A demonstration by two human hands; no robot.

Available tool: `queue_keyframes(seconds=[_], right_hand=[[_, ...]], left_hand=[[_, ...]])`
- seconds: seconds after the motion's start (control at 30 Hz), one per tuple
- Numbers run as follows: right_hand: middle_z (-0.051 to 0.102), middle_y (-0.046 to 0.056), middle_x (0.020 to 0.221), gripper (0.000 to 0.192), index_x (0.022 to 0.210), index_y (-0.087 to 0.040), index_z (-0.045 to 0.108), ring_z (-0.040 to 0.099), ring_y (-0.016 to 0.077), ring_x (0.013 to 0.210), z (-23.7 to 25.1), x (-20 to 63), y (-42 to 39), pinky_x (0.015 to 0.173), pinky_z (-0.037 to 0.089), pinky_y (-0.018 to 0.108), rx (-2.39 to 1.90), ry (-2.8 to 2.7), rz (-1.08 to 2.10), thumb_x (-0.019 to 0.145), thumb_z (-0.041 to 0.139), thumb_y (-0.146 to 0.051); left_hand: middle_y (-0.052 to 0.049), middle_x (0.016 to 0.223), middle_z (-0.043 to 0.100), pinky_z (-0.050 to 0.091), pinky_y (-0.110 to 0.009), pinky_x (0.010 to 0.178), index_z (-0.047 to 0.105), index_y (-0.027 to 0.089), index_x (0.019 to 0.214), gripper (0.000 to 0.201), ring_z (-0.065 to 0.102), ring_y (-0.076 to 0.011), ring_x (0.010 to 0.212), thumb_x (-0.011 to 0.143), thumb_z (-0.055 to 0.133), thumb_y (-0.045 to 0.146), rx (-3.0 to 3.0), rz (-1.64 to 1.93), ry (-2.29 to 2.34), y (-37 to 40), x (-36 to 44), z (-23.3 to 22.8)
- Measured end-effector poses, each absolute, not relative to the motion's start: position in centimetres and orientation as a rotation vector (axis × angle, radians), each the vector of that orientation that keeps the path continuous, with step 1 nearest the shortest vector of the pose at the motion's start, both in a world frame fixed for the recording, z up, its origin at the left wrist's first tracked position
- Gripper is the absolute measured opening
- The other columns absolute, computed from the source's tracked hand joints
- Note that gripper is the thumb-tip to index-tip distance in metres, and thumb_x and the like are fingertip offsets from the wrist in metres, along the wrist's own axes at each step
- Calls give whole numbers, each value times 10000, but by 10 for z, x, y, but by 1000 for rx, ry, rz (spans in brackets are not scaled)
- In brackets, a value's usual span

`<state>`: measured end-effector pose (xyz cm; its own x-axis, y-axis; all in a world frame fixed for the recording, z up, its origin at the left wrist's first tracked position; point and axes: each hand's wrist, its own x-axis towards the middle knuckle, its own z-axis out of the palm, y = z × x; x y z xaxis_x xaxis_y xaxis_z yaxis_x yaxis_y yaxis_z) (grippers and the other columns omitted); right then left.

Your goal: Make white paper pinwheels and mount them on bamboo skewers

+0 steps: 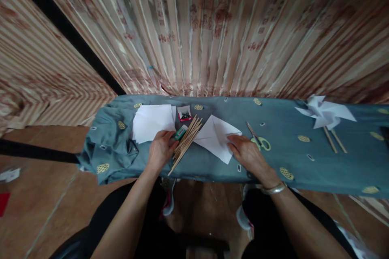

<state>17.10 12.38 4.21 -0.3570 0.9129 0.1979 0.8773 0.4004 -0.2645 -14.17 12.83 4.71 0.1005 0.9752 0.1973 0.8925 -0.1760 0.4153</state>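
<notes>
My left hand (161,147) is closed on the near end of a green and white glue stick (181,132), just beside a loose bundle of thin wooden sticks (187,139). My right hand (247,153) has its fingers closed at the right edge of a white paper square (212,133), which lies turned like a diamond with crease or cut lines on it. Scissors (258,139) with pale green handles rest right of the paper. Left of the sticks is a stack of white paper (154,123). A small red and white box (184,113) of dark little pieces sits behind the glue.
White paper pinwheels (326,113) on wooden sticks lie at the right of the narrow table (285,153), which has a patterned blue-green cloth. A pleated curtain (206,40) hangs along its back edge. A black pole (67,32) slants at the left.
</notes>
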Motion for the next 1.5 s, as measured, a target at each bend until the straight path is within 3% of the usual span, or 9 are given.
queue_keyframes(seconds=[0.17, 0.33, 0.5, 0.8, 0.93, 1.07, 1.27, 1.37, 1.5], right_hand=[[701, 139, 1135, 310, 1119, -127, 648, 636, 259, 1068, 47, 171, 125, 957, 495, 400, -1578, -2324, 166, 924, 413, -180], [695, 149, 1147, 312, 1113, -111, 649, 635, 268, 1072, 48, 170, 124, 952, 500, 398, -1578, -2333, 163, 931, 406, -180], [703, 139, 1123, 293, 1091, -124, 655, 634, 272, 1065, 46, 172, 123, 936, 506, 403, -1555, -2340, 152, 924, 422, -184], [708, 152, 1089, 283, 1056, -125, 661, 651, 274, 1024, 44, 173, 122, 912, 517, 418, -1533, -2321, 135, 926, 424, -209], [710, 163, 1066, 296, 1032, -139, 671, 650, 293, 1011, 43, 167, 124, 902, 519, 454, -1450, -2261, 187, 928, 411, -233], [714, 149, 1064, 278, 1038, -159, 682, 670, 285, 944, 51, 150, 124, 887, 519, 475, -1446, -1983, 494, 891, 505, -317], [751, 47, 977, 431, 983, -222, 708, 691, 209, 896, 65, 113, 117, 835, 544, 353, -1123, -1239, 1542, 636, 795, -464], [753, 2, 808, 371, 846, -210, 744, 682, 144, 765, 69, 102, 117, 773, 532, 272, -1091, -926, 1693, 565, 855, -424], [741, -5, 746, 322, 738, -189, 751, 660, 104, 684, 73, 100, 122, 637, 514, 198, -1069, -718, 1727, 520, 890, -380]], left_hand=[[-109, 1045, 669, 512, -388, 895, 664, 177, 1077, 255, 604, -246, 993, 880, 525, 257, 2265, 883, 1612, 122, -114, 50], [-90, 1124, 659, 480, -406, 974, 665, 189, 1076, 243, 589, -234, 1061, 891, 508, 175, 2434, 847, 1267, 114, -75, 52], [-92, 1079, 660, 494, -380, 921, 660, 200, 1082, 243, 589, -232, 1015, 872, 539, 224, 2249, 934, 1586, 126, -105, 58], [-107, 1033, 655, 488, -342, 856, 647, 165, 1094, 298, 603, -266, 1000, 860, 548, 320, 2210, 428, 1934, 125, -139, 47], [-99, 993, 662, 494, -332, 834, 661, 165, 1056, 259, 622, -249, 948, 863, 522, 269, 2179, 470, 1981, 130, -134, 52], [-89, 993, 677, 496, -308, 846, 671, 155, 1054, 266, 626, -212, 927, 852, 565, 292, 2029, 900, 1764, 126, -122, 65], [-78, 963, 713, 523, -273, 733, 715, 174, 1049, 289, 663, -184, 839, 818, 656, 337, 1776, 1012, 1230, 105, -75, 72], [-85, 1039, 727, 527, -303, 825, 711, 181, 1083, 326, 673, -205, 931, 793, 690, 328, 1678, 1041, 1167, 103, -63, 69], [-88, 1027, 741, 555, -299, 750, 717, 168, 1059, 364, 692, -209, 871, 752, 719, 365, 1547, 1058, 1227, 106, -66, 66]])
